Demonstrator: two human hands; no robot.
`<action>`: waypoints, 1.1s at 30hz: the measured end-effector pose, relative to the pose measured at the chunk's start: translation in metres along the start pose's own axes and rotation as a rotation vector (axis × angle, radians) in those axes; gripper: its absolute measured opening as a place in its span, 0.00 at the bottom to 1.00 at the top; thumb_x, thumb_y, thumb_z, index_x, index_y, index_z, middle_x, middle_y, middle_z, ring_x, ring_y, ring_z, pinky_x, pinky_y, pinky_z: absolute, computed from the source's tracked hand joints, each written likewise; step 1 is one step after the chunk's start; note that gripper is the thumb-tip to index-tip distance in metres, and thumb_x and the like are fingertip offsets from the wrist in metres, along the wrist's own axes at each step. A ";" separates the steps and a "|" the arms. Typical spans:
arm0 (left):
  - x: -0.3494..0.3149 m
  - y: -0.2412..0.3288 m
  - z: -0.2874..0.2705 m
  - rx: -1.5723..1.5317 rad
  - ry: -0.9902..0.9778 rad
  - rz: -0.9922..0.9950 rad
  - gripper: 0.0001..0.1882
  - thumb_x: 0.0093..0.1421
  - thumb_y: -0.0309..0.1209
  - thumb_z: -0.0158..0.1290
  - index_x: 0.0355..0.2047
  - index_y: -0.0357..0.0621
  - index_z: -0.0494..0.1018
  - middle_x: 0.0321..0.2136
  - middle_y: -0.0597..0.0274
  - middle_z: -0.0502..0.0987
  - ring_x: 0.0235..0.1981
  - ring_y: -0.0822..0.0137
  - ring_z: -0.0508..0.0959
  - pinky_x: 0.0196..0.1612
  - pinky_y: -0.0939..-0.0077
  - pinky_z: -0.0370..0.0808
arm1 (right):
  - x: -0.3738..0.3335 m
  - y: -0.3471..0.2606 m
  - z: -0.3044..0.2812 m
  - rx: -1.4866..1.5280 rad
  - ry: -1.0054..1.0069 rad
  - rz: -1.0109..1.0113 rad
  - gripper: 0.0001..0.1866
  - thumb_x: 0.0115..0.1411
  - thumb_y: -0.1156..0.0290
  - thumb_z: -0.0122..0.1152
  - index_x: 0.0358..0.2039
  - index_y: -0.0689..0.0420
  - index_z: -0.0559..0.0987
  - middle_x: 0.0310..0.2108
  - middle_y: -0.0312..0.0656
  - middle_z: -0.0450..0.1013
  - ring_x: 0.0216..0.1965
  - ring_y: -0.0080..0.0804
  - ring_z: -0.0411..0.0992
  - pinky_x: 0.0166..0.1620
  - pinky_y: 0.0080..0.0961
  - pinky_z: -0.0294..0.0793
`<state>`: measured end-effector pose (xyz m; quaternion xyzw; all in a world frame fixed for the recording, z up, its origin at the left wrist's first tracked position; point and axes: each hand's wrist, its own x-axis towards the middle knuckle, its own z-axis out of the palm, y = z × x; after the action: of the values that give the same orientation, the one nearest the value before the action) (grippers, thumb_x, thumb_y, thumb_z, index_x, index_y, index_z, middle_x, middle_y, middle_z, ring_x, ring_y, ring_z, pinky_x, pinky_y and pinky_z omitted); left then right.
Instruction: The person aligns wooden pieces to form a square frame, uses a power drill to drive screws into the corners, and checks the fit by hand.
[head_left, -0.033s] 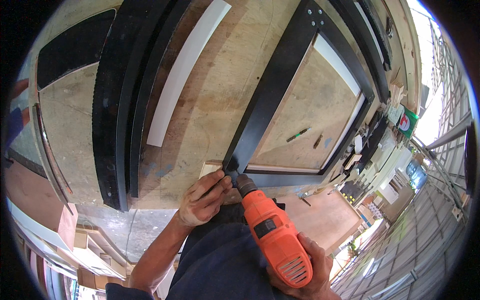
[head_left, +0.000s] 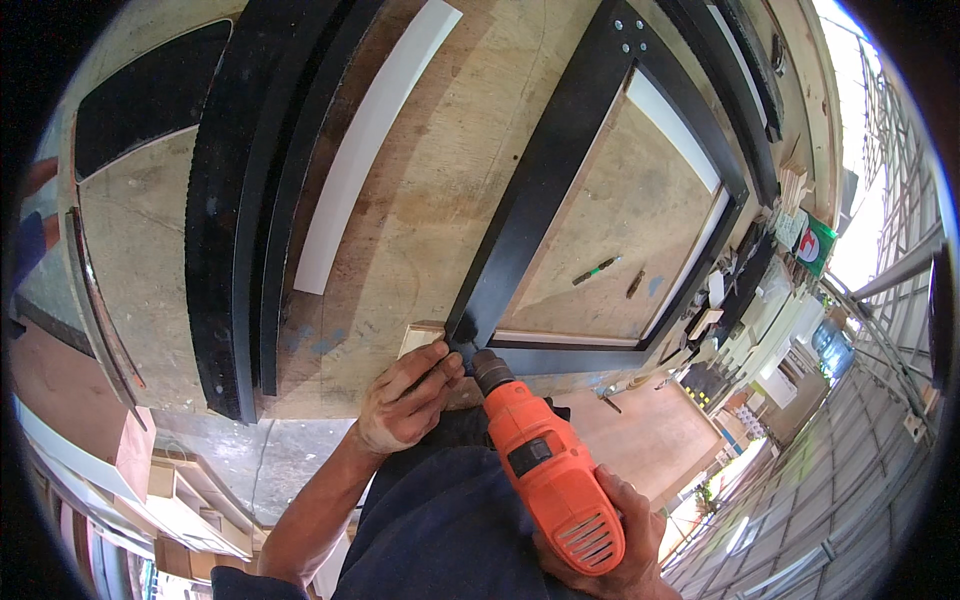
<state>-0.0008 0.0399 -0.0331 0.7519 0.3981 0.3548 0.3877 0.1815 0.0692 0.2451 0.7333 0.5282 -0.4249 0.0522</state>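
- While the right hand grasps the orange drill around its rear body, the drill's grey chuck points at the near corner of the black frame; whether the bit touches the surface cannot be told.
- Beside the chuck, the left hand has its fingers bent at that same corner; whether they pinch some small piece there cannot be told.
- The frame lies flat on the wooden workbench, its near corner close to the person's body and next to a pale wood block.
- Four metal fasteners sit in the frame's far corner.
- Within the frame's opening, a green-and-black pen rests on the bench.
- To the left lie a curved-looking white strip and, farther over, long black boards.
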 end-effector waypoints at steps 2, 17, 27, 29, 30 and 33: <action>0.002 0.000 -0.001 0.003 -0.008 -0.002 0.10 0.48 0.18 0.68 0.33 0.35 0.85 0.47 0.61 0.83 0.59 0.56 0.78 0.55 0.64 0.85 | 0.000 -0.002 -0.001 -0.008 0.001 0.002 0.46 0.48 0.63 0.85 0.62 0.66 0.69 0.47 0.60 0.81 0.44 0.55 0.84 0.45 0.42 0.86; 0.000 0.001 -0.004 0.005 -0.032 -0.020 0.12 0.47 0.18 0.68 0.35 0.36 0.86 0.48 0.61 0.83 0.58 0.56 0.78 0.54 0.64 0.85 | 0.000 0.000 -0.001 0.019 -0.018 0.020 0.46 0.48 0.64 0.85 0.62 0.66 0.69 0.46 0.60 0.81 0.43 0.54 0.85 0.45 0.41 0.86; 0.002 0.001 -0.003 0.000 -0.012 -0.010 0.11 0.47 0.18 0.68 0.34 0.35 0.85 0.47 0.61 0.83 0.56 0.56 0.80 0.53 0.64 0.85 | -0.001 0.001 0.000 0.019 0.007 0.013 0.45 0.48 0.63 0.85 0.62 0.66 0.70 0.44 0.59 0.82 0.42 0.53 0.85 0.44 0.41 0.86; 0.004 0.001 -0.003 0.007 -0.008 -0.007 0.11 0.48 0.18 0.68 0.34 0.34 0.86 0.47 0.61 0.83 0.55 0.56 0.80 0.53 0.65 0.85 | 0.000 -0.001 0.001 0.005 0.019 0.018 0.45 0.48 0.63 0.86 0.61 0.66 0.70 0.43 0.59 0.82 0.41 0.52 0.85 0.44 0.40 0.86; 0.005 0.001 -0.003 0.010 -0.010 -0.008 0.11 0.48 0.18 0.68 0.34 0.35 0.86 0.46 0.61 0.83 0.55 0.57 0.80 0.52 0.66 0.85 | 0.000 -0.001 0.001 0.002 0.023 0.018 0.45 0.48 0.63 0.86 0.61 0.66 0.70 0.43 0.59 0.82 0.41 0.52 0.85 0.43 0.40 0.86; 0.004 0.001 -0.004 0.017 -0.016 -0.011 0.11 0.48 0.17 0.68 0.35 0.34 0.86 0.46 0.62 0.83 0.55 0.57 0.80 0.52 0.66 0.85 | -0.001 0.001 0.002 -0.003 0.032 0.014 0.44 0.48 0.62 0.86 0.61 0.66 0.71 0.43 0.59 0.82 0.41 0.51 0.85 0.43 0.40 0.86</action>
<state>-0.0019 0.0440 -0.0292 0.7559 0.4018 0.3432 0.3866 0.1806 0.0670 0.2441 0.7435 0.5245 -0.4121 0.0477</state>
